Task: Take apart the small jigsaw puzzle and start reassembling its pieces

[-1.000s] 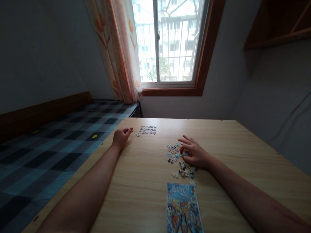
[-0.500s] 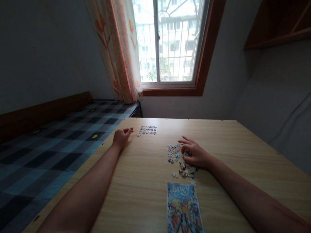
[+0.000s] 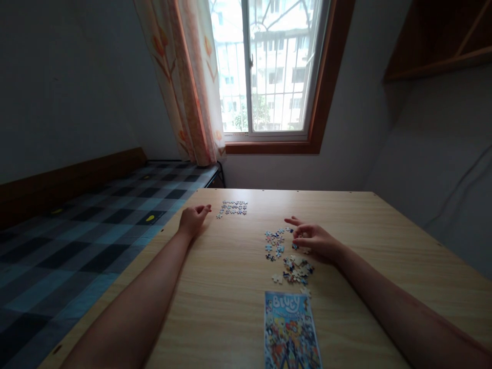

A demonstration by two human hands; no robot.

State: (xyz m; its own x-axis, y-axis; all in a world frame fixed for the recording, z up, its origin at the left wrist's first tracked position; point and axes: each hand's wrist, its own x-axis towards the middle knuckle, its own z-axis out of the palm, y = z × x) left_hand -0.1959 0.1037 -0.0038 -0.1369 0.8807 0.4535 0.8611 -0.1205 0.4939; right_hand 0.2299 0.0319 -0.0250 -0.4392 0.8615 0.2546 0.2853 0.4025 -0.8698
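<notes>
My left hand (image 3: 193, 220) rests at the table's left side, its fingers pinched together. Whether anything sits between its fingertips I cannot make out. Close by on its right lie rows of small jigsaw puzzle pieces (image 3: 237, 206). Over the right-hand loose pieces hovers my right hand (image 3: 315, 240), thumb and index finger brought together while another finger points forward. What they hold, if anything, is too small to see. Beside its fingertips are spread puzzle pieces (image 3: 274, 238). Nearer to me is a heap of mixed pieces (image 3: 298, 269), some pale side up.
A Bluey picture sheet or box (image 3: 291, 330) lies at the front of the wooden table (image 3: 219, 297). To the left stands a bed with a checked cover (image 3: 115, 220). Behind are a curtain (image 3: 192, 82) and a window (image 3: 279, 77); a shelf (image 3: 442, 64) hangs at upper right.
My right hand has shifted slightly right, and its thumb and index finger have come together, uncovering some loose pieces. My left hand has stayed in place.
</notes>
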